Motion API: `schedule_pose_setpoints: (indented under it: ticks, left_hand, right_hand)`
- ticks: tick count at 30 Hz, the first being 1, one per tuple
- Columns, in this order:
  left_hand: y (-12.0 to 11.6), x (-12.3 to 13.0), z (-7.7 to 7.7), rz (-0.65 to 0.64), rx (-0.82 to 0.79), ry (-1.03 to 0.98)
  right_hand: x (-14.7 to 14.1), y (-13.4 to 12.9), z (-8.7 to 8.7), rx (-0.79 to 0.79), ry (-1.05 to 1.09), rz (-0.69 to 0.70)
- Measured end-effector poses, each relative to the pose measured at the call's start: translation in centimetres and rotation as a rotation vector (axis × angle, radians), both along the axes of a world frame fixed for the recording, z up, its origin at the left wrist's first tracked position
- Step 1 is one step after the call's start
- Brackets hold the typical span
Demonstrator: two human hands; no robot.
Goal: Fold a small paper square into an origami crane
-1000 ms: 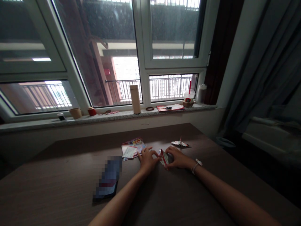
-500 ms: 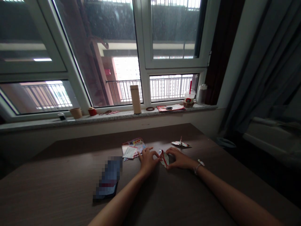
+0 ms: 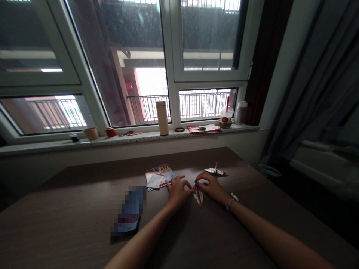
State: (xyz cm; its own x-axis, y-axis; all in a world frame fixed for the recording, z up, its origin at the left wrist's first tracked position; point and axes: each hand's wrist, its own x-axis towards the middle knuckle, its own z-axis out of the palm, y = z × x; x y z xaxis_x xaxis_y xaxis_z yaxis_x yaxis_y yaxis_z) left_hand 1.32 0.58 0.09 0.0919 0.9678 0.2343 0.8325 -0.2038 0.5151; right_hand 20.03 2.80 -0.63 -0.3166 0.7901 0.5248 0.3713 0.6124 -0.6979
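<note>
A small folded paper (image 3: 199,198), white with a red stripe, is held between my two hands, its point toward me. My left hand (image 3: 179,191) pinches its upper left side between thumb and index finger, the other fingers spread. On the right, my right hand (image 3: 209,185), with a bracelet at the wrist, pinches the top of the paper. Behind my right hand, a folded paper crane (image 3: 215,171) lies on the brown table (image 3: 92,194). Printed paper sheets (image 3: 156,180) lie just beyond my left hand.
A phone with a blurred-out screen (image 3: 130,211) lies left of my left forearm. Along the windowsill (image 3: 140,137) stand a beige bottle (image 3: 162,118), a paper cup (image 3: 91,133), a drink cup with a red straw (image 3: 226,115) and scissors (image 3: 201,128) on red-edged papers.
My right hand has shifted up and left to the top of the folded paper. The paper has turned, and its point now faces me. My left hand has moved slightly right.
</note>
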Motion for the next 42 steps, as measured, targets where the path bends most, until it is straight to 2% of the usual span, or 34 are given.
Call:
schedule_pose_setpoints:
  ticks: [12, 20, 28, 42]
  left_hand:
    - [0.1, 0.0, 0.0, -0.008, -0.008, 0.027]
    - [0.2, -0.1, -0.5, -0.006, 0.023, -0.02]
    - [0.3, -0.3, -0.6, 0.015, 0.038, -0.071]
    - [0.3, -0.2, -0.5, 0.04, 0.047, -0.082]
  right_hand:
    - [-0.3, 0.3, -0.5, 0.048, 0.02, -0.103]
    - [0.7, 0.5, -0.9, -0.005, -0.047, -0.059]
    - [1.1, 0.6, -1.4, -0.042, -0.169, -0.091]
    - [0.8, 0.5, -1.4, -0.017, -0.163, -0.036]
